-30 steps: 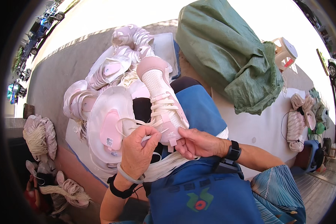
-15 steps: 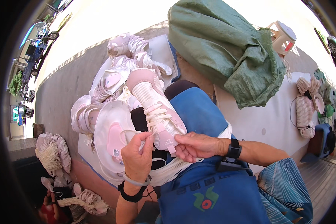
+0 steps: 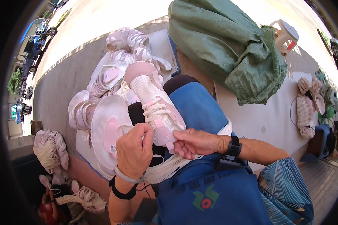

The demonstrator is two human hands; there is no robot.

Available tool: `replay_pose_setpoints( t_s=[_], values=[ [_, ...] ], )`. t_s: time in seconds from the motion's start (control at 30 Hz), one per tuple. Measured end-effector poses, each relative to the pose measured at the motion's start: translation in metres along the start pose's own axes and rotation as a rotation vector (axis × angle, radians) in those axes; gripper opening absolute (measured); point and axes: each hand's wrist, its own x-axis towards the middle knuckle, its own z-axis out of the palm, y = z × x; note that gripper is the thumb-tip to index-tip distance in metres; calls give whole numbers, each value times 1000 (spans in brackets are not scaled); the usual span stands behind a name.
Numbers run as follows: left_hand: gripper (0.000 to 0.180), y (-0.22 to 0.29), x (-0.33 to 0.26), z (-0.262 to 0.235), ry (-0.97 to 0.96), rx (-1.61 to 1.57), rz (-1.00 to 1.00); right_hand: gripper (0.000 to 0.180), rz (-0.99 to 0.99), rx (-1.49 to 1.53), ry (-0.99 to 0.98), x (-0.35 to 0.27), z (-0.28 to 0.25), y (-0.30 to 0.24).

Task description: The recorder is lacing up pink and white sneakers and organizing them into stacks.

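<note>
Both hands on the pink-and-white sneaker [image 3: 154, 108] lying across my blue-aproned lap [image 3: 199, 108]: left hand [image 3: 134, 150] pinching a white lace near its heel, right hand [image 3: 194, 142] gripping the heel end. More pink sneakers [image 3: 112, 75] piled just beyond. Green sack [image 3: 225, 48] lies farther right.

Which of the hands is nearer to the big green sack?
Right. The right hand grips the pink shoe's heel, below the green sack; the left hand sits farther left.
</note>
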Motion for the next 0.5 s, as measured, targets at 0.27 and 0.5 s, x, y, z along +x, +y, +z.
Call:
replay_pose_setpoints(
  t_s=[0.27,0.5],
  values=[
    [4,-10,5,5,-12,-102,42,56,12,-9,13,0,0,-1],
    [6,-12,-6,7,8,-274,-170,56,14,-49,16,0,1,-2]
  ],
)
